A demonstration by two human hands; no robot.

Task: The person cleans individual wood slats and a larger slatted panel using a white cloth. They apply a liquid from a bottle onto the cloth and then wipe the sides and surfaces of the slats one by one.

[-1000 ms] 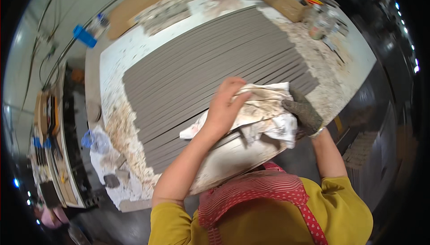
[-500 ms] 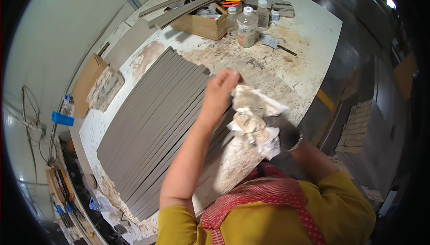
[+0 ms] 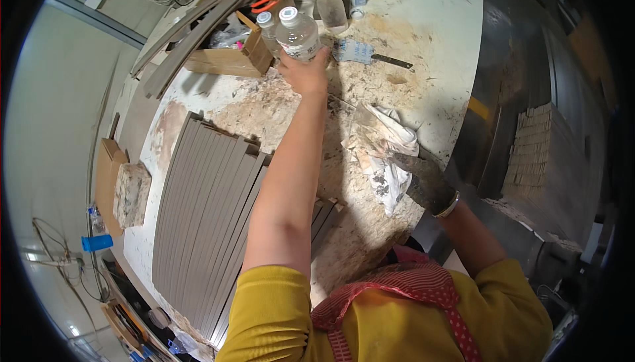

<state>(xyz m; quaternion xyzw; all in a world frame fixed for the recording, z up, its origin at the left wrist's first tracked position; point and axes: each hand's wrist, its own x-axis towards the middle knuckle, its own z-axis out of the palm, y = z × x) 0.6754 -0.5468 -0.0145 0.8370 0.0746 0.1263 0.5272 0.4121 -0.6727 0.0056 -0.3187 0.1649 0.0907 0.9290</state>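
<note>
My bare left hand (image 3: pixel 304 76) reaches to the far side of the table, its fingers wrapped round the lower part of a clear plastic bottle (image 3: pixel 299 36) with a white cap. Beside that bottle stands a smaller clear bottle (image 3: pixel 267 30), partly hidden. A dark glove covers my right hand (image 3: pixel 428 183), which grips the edge of a crumpled, stained white rag (image 3: pixel 383 138) on the table. Left of my left forearm lies a fanned stack of long grey-brown strips (image 3: pixel 205 210); the forearm covers part of it.
Behind the bottles are a cardboard box (image 3: pixel 228 61) of odds and ends, orange-handled scissors (image 3: pixel 266 4) and long curved strips (image 3: pixel 198 28). Another capped bottle (image 3: pixel 331 8) and a scraper-like blade (image 3: pixel 391 61) sit farther right. A stained block (image 3: pixel 131 195) rests at the left edge.
My left hand has left the rag area, stretched forward and taken hold of the bottle. The rag, bunched up before, now lies spread on the table under my right hand. The view has shifted.
</note>
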